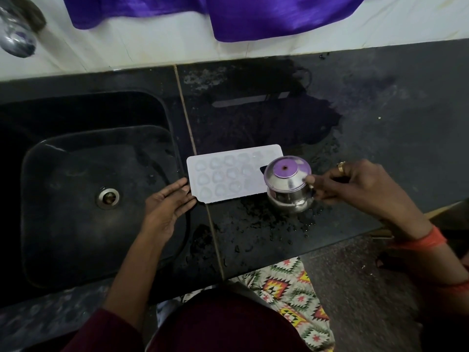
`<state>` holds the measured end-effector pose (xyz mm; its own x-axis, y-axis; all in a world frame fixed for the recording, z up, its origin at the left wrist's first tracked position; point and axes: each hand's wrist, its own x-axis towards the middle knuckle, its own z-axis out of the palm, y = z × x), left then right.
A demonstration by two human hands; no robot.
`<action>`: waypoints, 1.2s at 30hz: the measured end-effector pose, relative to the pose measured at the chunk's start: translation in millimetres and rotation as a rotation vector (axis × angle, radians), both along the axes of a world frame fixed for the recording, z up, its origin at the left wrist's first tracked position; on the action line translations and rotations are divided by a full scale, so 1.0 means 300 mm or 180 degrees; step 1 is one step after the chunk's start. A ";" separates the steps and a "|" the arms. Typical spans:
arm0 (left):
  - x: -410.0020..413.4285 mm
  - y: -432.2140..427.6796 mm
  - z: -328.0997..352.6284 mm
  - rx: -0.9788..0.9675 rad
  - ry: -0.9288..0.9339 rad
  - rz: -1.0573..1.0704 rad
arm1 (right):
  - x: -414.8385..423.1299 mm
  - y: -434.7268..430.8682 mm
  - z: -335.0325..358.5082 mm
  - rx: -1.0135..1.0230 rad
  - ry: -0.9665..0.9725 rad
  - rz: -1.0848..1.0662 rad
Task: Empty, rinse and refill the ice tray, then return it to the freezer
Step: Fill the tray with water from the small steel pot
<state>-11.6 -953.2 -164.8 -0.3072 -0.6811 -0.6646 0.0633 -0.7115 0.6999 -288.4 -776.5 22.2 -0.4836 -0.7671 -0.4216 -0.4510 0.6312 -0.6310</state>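
A white ice tray (228,174) with several round cavities lies flat on the black wet countertop (380,110), just right of the sink. My left hand (168,204) has straight fingers touching the tray's left end. My right hand (355,186) grips a small steel pot (288,186) by its rim. The pot is held over the tray's right end and hides that part of the tray. Water fills the pot and mirrors purple. Whether the cavities hold water is unclear.
A black sink (76,199) with a metal drain (107,197) lies at the left. A chrome tap (17,34) shows at the top left. Purple cloth (253,16) hangs over the white wall tiles. Water is pooled and spattered on the counter around the tray.
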 end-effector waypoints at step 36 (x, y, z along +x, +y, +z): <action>0.023 0.051 0.004 0.0009 0.0095 -0.0084 | 0.073 -0.088 -0.036 0.0145 0.0494 0.0623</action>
<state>-4.8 -937.9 -163.6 -0.3447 -0.6707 -0.6567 0.0653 -0.7150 0.6960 -266.6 -803.1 11.5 -0.3895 -0.8343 -0.3902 -0.6566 0.5486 -0.5176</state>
